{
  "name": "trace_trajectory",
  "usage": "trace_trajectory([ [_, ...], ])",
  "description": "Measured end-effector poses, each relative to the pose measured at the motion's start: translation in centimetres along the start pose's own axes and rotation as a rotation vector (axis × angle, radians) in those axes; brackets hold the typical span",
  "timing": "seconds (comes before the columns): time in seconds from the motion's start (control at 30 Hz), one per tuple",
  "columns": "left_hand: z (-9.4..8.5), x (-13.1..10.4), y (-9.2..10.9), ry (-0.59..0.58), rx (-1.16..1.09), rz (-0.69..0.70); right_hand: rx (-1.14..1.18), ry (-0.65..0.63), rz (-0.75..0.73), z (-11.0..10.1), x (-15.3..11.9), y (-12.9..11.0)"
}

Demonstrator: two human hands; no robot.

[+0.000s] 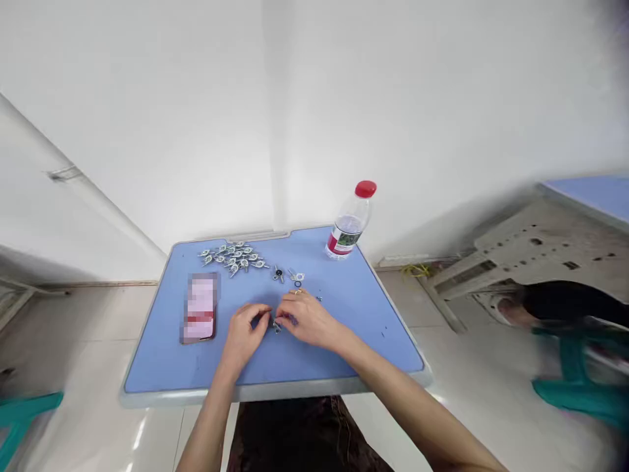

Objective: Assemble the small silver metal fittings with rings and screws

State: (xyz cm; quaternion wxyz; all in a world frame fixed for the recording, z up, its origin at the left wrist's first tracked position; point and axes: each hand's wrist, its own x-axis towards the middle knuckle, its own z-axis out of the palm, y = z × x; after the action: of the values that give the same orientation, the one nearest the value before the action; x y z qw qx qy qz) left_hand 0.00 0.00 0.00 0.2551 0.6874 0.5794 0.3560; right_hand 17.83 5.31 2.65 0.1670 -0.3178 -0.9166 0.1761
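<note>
In the head camera's view, a person bends bare forearms over a blue surface (pixel 339 360), where a small metal part (pixel 276 328) sits between the two hands, just below the centre of the frame. The left hand (pixel 249 330) curls with thumb and forefinger close together; the right hand (pixel 305 319) reaches in from the other side, fingers bent toward the part. Whether either is closed on it cannot be told, as the fingers hide the contact. A loose pinch could let so slight a piece slip and skitter off the nearby lower edge. A dark ring (pixel 297 284) lies just above the right knuckles, where a careless lift might brush it away, along with the flat metal piece (pixel 299 277) beside it. Tiny bits (pixel 319 299) to the right could be swept off by a passing wrist. At upper left of the surface, a crowded cluster of metal parts (pixel 238 255) risks snagging if one is tugged, while a red-capped bottle (pixel 344 235), upright near the upper right edge, could topple if knocked.
</note>
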Motion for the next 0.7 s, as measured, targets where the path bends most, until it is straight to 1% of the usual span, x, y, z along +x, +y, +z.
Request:
trace_trajectory([
  [0.13,-0.2,-0.2,-0.1,0.013,0.057,0.053,-0.008,0.088,0.006,0.0,0.0,0.0],
  [0.3,-0.8,-0.9,0.8,-0.011,0.136,0.096,0.085,0.308,0.010,-0.8,-0.2,0.4],
  [0.37,-0.9,-1.3,1.1,-0.024,0.168,0.105,0.112,0.371,0.022,-1.3,-0.3,0.6],
  [0.47,-0.5,-1.6,1.3,-0.041,0.222,0.125,0.139,0.407,0.042,-1.8,-0.4,0.8],
  [0.6,0.1,-1.6,1.2,-0.037,0.289,0.153,0.163,0.417,0.054,-2.0,-0.5,0.9],
  [0.7,0.2,-1.5,1.2,-0.037,0.308,0.155,0.176,0.417,0.052,-2.1,-0.6,0.9],
])
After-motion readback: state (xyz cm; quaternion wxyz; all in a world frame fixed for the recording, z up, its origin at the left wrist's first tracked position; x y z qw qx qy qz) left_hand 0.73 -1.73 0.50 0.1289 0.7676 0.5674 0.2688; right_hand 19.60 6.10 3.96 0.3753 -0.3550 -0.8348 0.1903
